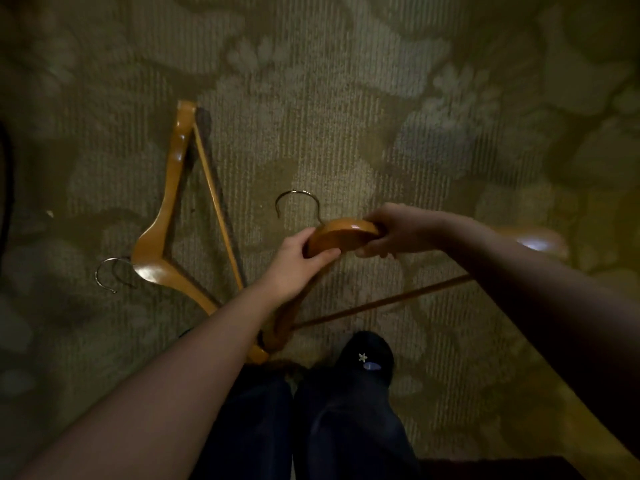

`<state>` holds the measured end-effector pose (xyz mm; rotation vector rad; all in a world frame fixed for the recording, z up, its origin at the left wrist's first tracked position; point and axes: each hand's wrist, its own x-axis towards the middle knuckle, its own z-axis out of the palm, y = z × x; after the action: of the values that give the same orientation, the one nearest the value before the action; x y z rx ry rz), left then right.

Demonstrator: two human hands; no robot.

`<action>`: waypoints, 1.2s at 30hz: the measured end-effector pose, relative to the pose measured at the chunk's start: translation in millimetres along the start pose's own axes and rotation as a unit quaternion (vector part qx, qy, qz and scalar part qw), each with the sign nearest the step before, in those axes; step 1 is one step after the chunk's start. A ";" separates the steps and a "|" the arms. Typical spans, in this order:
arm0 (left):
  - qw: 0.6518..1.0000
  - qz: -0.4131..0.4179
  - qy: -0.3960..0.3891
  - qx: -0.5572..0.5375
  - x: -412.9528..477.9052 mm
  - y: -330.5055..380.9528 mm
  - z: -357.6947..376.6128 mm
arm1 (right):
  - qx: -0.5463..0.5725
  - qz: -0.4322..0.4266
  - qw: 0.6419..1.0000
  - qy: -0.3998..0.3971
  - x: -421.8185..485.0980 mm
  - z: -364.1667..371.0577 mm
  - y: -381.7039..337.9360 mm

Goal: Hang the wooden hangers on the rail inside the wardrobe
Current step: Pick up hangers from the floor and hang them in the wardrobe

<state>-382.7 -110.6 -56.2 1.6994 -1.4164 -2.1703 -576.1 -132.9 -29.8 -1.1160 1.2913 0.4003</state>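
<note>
I look straight down at a patterned carpet. A wooden hanger with a metal hook is held above the floor by both hands. My left hand grips its left shoulder just beside the neck. My right hand grips the right side of the neck. Its right arm end is blurred behind my right forearm, and its crossbar runs below. A second wooden hanger lies flat on the carpet to the left, hook pointing left. No wardrobe or rail is in view.
My legs in dark trousers and a dark shoe stand at the bottom centre, close to the lower end of the hanger on the floor. Carpet fills the rest of the view. A dark edge shows at far left.
</note>
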 end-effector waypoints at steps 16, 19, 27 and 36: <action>0.895 -0.215 0.378 0.094 -19.3 -68.9 -92.2 | 0.455 -0.019 0.874 0.167 32.6 11.4 -40.4; 0.882 -0.306 0.357 0.019 -9.2 -107.5 -116.8 | 0.517 -0.026 0.840 0.160 54.8 38.3 -36.7; 0.815 -0.384 0.393 -0.183 11.8 -195.2 -128.0 | 0.645 -0.046 0.745 0.164 78.8 95.3 -27.1; 0.830 -0.348 0.403 -0.164 -5.7 -166.9 -104.9 | 0.708 0.004 0.665 0.237 74.3 118.8 -5.1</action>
<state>-219.2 -75.2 -160.6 2.7219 -0.1988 -1.3495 -484.4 -61.7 -108.4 0.2011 1.4936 -0.9074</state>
